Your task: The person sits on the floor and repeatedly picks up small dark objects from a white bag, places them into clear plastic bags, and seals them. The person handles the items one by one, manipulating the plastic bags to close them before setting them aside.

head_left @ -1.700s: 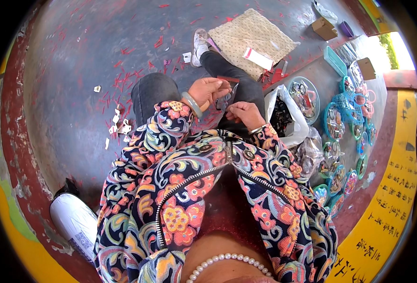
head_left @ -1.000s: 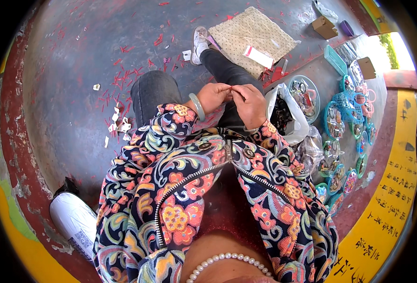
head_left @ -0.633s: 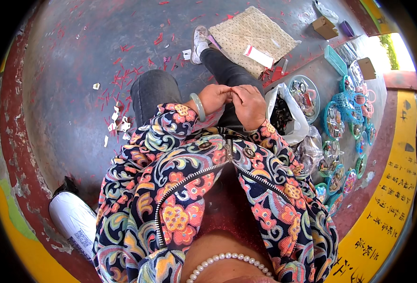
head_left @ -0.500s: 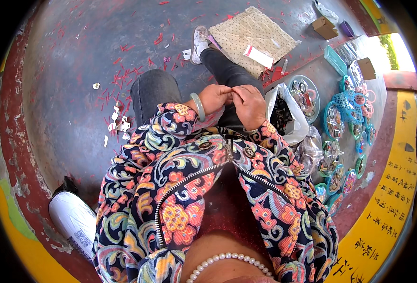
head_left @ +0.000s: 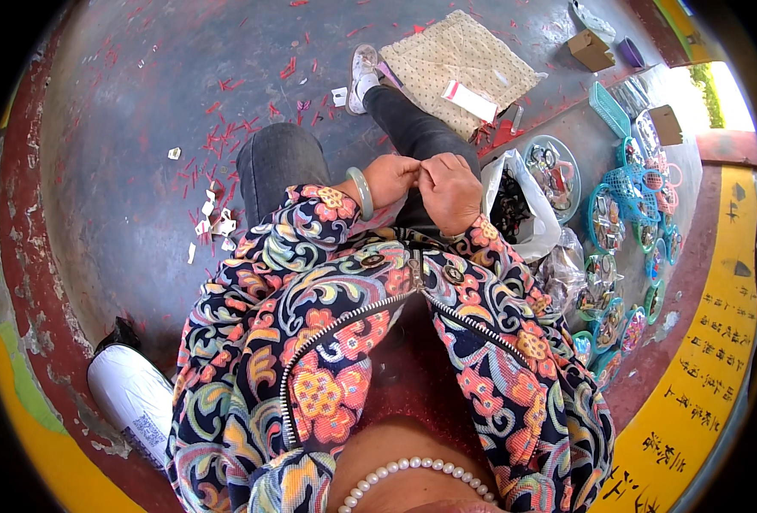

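Note:
Over my lap, my left hand (head_left: 389, 179) and my right hand (head_left: 449, 193) meet at the fingertips. Both are closed in a pinch, and whatever sits between them is too small or too hidden to name. A pale green bangle (head_left: 360, 193) circles my left wrist. Beside my right hand stands an opened white plastic bag (head_left: 543, 219) with dark items (head_left: 510, 205) inside. Just past it is a round light-blue basket (head_left: 573, 175) of small mixed pieces.
Several small blue, green and pink baskets (head_left: 625, 201) line the right side. A beige dotted cloth (head_left: 447, 64) lies ahead with a white and red card (head_left: 470, 101) on it. Red scraps (head_left: 224, 137) litter the floor. A wrapped white package (head_left: 130, 398) lies at lower left.
My right hand has shifted very slightly and its fingers have curled in a little more. My left hand stays nearly in place.

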`<state>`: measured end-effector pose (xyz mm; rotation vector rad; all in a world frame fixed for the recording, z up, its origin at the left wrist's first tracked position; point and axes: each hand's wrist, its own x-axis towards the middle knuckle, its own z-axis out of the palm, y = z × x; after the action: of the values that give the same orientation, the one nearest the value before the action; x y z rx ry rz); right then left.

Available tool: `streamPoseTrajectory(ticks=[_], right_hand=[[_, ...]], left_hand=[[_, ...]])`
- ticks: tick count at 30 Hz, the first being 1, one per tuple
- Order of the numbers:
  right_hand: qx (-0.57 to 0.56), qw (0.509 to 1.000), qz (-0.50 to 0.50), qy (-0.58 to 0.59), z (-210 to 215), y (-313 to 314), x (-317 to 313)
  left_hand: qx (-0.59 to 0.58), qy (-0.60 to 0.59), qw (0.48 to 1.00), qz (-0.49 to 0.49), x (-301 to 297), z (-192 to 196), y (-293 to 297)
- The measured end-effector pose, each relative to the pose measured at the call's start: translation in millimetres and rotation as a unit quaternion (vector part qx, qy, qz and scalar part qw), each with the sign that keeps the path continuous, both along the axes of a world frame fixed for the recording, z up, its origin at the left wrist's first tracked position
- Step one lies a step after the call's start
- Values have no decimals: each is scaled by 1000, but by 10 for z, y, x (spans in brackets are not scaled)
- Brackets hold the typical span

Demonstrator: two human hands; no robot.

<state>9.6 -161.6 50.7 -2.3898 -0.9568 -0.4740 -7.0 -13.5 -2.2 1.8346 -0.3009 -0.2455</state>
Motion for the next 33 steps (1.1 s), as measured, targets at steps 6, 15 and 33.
streamPoseTrajectory(ticks=[6,15,33], right_hand=[[8,1000,-1,-7,-12,0,-4],[15,1000,-17,-1,-37,14,9],[111,978,-47,170,-109,-30,57]], left_hand=[[65,-107,992,10,10,-19,-15],[64,-131,989,18,5,11,-13],[55,-49,997,38,-15,148,5]])
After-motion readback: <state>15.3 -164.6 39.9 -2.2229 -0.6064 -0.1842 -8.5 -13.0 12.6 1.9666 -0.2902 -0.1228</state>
